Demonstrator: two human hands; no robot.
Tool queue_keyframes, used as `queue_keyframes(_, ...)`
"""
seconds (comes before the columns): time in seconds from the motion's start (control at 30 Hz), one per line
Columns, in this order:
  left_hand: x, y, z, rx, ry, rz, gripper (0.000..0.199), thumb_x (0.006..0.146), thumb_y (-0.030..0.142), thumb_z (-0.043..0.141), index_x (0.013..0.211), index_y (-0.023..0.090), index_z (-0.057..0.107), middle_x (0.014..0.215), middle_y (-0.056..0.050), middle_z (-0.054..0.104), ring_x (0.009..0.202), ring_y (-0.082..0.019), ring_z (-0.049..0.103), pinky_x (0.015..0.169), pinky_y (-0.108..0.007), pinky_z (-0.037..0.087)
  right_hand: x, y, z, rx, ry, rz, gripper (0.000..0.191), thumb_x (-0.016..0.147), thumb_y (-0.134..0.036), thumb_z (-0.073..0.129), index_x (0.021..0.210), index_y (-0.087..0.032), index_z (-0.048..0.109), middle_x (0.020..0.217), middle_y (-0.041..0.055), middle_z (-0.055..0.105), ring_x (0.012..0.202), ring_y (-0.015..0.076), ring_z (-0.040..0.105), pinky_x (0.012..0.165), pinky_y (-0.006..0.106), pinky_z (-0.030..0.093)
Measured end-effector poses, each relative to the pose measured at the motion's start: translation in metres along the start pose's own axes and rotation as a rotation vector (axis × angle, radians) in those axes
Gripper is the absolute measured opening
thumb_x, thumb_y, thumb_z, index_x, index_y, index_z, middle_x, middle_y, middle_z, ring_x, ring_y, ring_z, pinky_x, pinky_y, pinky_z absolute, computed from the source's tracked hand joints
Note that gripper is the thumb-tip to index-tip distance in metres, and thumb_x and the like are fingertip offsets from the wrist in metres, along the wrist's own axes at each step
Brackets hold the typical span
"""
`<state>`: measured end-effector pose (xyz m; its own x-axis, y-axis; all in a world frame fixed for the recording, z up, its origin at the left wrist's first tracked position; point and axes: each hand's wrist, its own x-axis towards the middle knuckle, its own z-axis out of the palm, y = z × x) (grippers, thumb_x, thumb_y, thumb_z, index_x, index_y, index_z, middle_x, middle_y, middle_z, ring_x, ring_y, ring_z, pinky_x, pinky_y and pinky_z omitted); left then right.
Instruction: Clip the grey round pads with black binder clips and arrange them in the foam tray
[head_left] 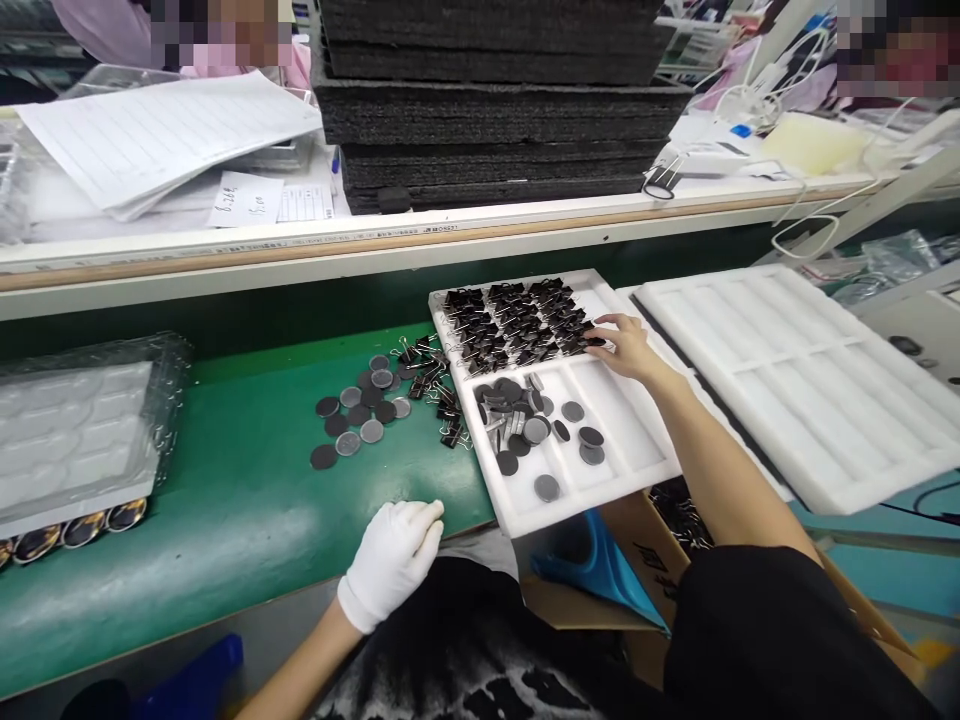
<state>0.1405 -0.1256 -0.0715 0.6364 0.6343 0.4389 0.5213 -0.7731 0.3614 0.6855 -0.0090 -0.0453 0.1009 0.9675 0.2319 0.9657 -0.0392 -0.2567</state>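
One green table point(247, 500), one shelf point(450, 245), two white trays point(810, 385), dozens of discs point(536, 430), many clips point(517, 325); left hand point(394, 560) rests, fingers together; right hand point(630, 347) touches clips, pinch unclear.

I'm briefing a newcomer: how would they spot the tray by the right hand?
Start at the green tabletop. At its right end sits a white foam tray with the right hand over it. Black binder clips and round discs inside set it apart from the white slab further right.
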Motion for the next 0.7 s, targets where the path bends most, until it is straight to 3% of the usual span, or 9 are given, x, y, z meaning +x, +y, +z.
queue_keyframes(0.23,0.001,0.001,0.0,-0.034,-0.008,-0.028,0.022,0.1,0.02,0.049,0.114,0.019,0.066,0.097,-0.006,0.076,0.082,-0.018,0.071,0.073,-0.034,0.051,0.004,-0.019,-0.013,0.044,-0.044,0.052,0.029,0.082,-0.051,0.067,0.095,-0.028,0.077,0.131,0.0153,0.058,0.129,0.0445,0.042,0.1,0.068,0.037)
queue_keyframes(0.33,0.021,0.006,-0.014,-0.112,-0.023,-0.001,0.024,0.101,0.022,0.047,0.116,0.019,0.066,0.098,-0.005,0.076,0.083,-0.017,0.071,0.074,-0.033,0.052,0.005,-0.03,-0.033,0.112,-0.051,0.071,0.039,0.079,-0.062,0.068,0.09,-0.025,0.073,0.129,0.0151,0.061,0.124,0.0418,0.049,0.098,0.063,0.043)
queue_keyframes(0.43,0.072,0.017,-0.037,-0.16,-0.035,0.086,0.026,0.102,0.027,0.046,0.114,0.022,0.069,0.094,-0.004,0.076,0.08,-0.018,0.069,0.074,-0.034,0.05,0.0,-0.046,-0.067,0.215,-0.094,0.082,0.052,0.082,-0.074,0.06,0.09,-0.023,0.069,0.105,0.013,0.07,0.099,0.0326,0.064,0.083,0.05,0.054)
queue_keyframes(0.53,0.147,0.033,-0.052,-0.25,-0.096,-0.039,0.036,0.103,0.043,0.046,0.125,0.023,0.067,0.097,-0.004,0.075,0.085,-0.019,0.069,0.079,-0.033,0.05,-0.016,-0.078,-0.104,0.443,-0.255,0.109,0.054,0.083,-0.074,0.063,0.092,-0.021,0.066,0.087,0.0089,0.072,0.079,0.0245,0.066,0.071,0.04,0.054)
queue_keyframes(0.63,0.219,0.046,-0.045,-0.437,-0.191,-0.17,0.068,0.098,0.061,0.049,0.151,0.019,0.044,0.117,-0.009,0.072,0.091,-0.02,0.069,0.082,-0.033,0.051,-0.037,-0.122,-0.129,0.662,-0.454,0.075,0.047,0.081,-0.065,0.073,0.094,-0.02,0.067,0.092,0.009,0.073,0.08,0.0222,0.067,0.071,0.036,0.053)
queue_keyframes(0.7,0.25,0.054,-0.031,-0.545,-0.296,-0.151,0.068,0.097,0.064,0.047,0.146,0.017,0.048,0.117,-0.011,0.071,0.094,-0.022,0.068,0.083,-0.033,0.05,-0.05,-0.147,-0.135,0.7,-0.477,0.028,0.043,0.082,-0.061,0.075,0.095,-0.02,0.067,0.092,0.0078,0.073,0.08,0.0212,0.067,0.07,0.035,0.053)
